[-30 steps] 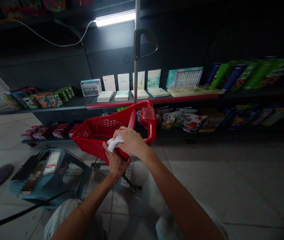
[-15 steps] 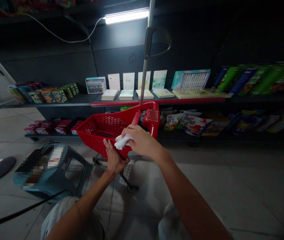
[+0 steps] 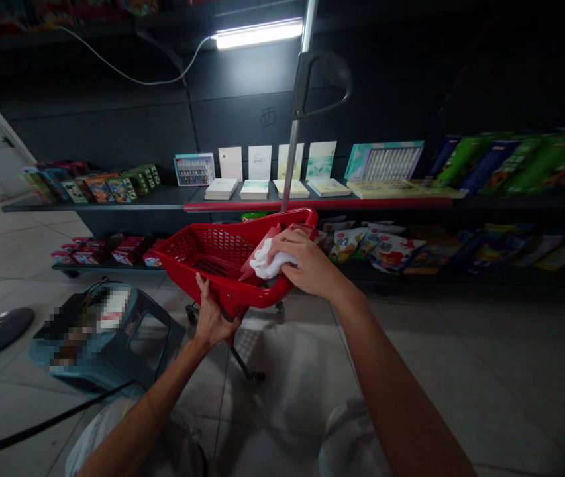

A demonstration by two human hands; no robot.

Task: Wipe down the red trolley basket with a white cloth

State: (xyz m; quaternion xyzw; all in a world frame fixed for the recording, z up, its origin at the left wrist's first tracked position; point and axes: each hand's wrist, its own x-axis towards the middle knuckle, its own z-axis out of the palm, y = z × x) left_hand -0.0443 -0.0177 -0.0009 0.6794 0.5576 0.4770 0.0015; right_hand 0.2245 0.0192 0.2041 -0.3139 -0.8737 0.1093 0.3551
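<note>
A small red shopping cart (image 3: 242, 291) stands in front of me, its perforated basket to the left and its handle end to the right. My left hand (image 3: 211, 318) lies against the basket's near side with fingers spread and thumb apart. A crumpled white cloth (image 3: 267, 260) is pinched in my right hand (image 3: 307, 258), over the cart's handle end. Under the cloth is a pinkish-red flap or panel (image 3: 258, 248), partly covered by cloth and hand.
Behind the cart runs a shelf (image 3: 153, 197) with white books, marker sets and snack bags. A metal pole (image 3: 293, 146) with a grey loop handle rises behind the cart. At left stands a blue-grey stool (image 3: 138, 371) with a blurred-out item on top. A black cable (image 3: 53, 430) crosses lower left.
My right hand has moved right and slightly up with the cloth, uncovering the cart's near rim. My left hand has shifted a little left along the basket. The panel now looks tilted over.
</note>
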